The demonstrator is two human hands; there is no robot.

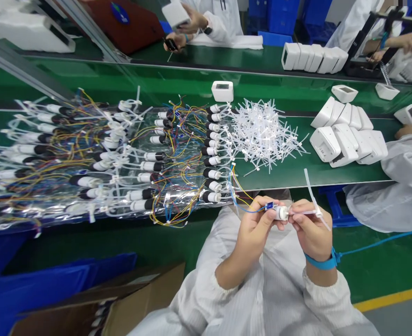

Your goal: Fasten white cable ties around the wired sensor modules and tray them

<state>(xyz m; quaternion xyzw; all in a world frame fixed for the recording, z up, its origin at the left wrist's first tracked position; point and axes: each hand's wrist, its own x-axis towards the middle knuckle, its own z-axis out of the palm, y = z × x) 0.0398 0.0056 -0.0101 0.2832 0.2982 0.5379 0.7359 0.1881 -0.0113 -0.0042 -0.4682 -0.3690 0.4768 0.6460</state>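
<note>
Clamps the left hand (253, 224) round a small white cylinder (282, 213), up over the lap and close to the chest, probably to steady it in near sight. Pinches with the right hand (309, 231), fingers together, a white cable tie (313, 196) at the cylinder's end, tail angled up and away, clear of the grip. Lets the thin wires (241, 196) trail from the cylinder back to the green surface (289, 175). Wears a blue wrist strap (323, 263) on the right wrist, corded off to the side, presumably against static. Keeps a loose heap of ties (261, 133) just ahead, likely for easy reach, with rows of wired cylinders (212, 161) laid on clear film to the left and white housings (345, 140) stacked to the right.
</note>
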